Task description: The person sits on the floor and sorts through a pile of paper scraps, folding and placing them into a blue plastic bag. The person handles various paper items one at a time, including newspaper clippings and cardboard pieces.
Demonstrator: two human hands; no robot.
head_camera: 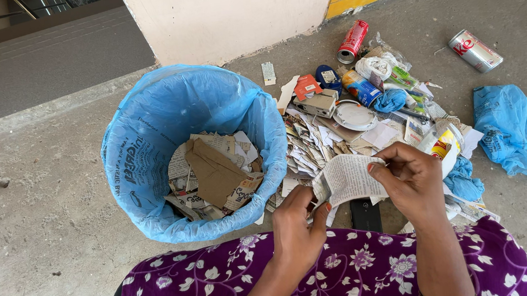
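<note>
i see the left hand (295,224) and right hand (411,176) each pinching the newspaper scrap (349,178) above the lap. the lined bin (149,145) holds some paper; by my judgement most of the litter pile (362,114) remains.

I see bright, even daylight with only soft shadows, sharp focus throughout, mild glare on the floor (40,205), and slight wide-angle bending at the edges.
</note>
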